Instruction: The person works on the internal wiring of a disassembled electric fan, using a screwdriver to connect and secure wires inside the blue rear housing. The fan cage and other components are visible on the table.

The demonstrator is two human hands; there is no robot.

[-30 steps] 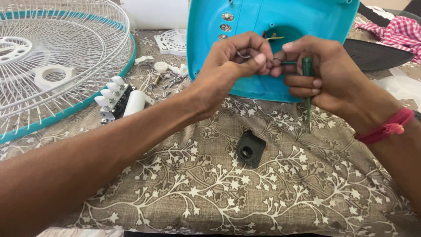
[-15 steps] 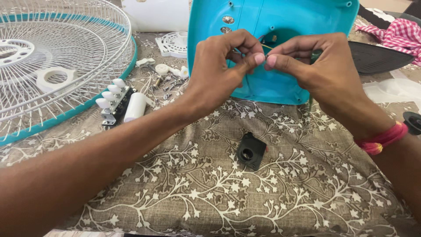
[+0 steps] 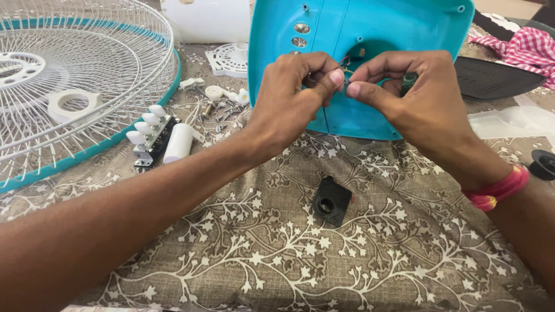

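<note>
A turquoise plastic fan base point(image 3: 370, 34) stands tilted with its hollow underside facing me. Both hands are raised in front of it. My left hand point(image 3: 292, 95) pinches thin wires point(image 3: 345, 68) between thumb and forefinger. My right hand point(image 3: 413, 98) meets it fingertip to fingertip on the same wires, with a dark green screwdriver handle point(image 3: 409, 81) tucked in its palm. A red thread band point(image 3: 500, 188) circles my right wrist. On the patterned cloth below the hands lies a small black square part point(image 3: 331, 201).
A white wire fan guard with a turquoise rim point(image 3: 75, 86) lies at left. Beside it are a white push-button switch block point(image 3: 149, 130), a white cylinder point(image 3: 178, 143), loose screws and small white parts point(image 3: 222, 98). A black fan blade point(image 3: 491, 78), checked cloth point(image 3: 529, 46) and a black knob point(image 3: 543, 164) lie at right.
The screwdriver, held upright below my right hand a second ago, is now tucked into the palm. Both hands have closed in on the wires, and the view has drawn nearer.
</note>
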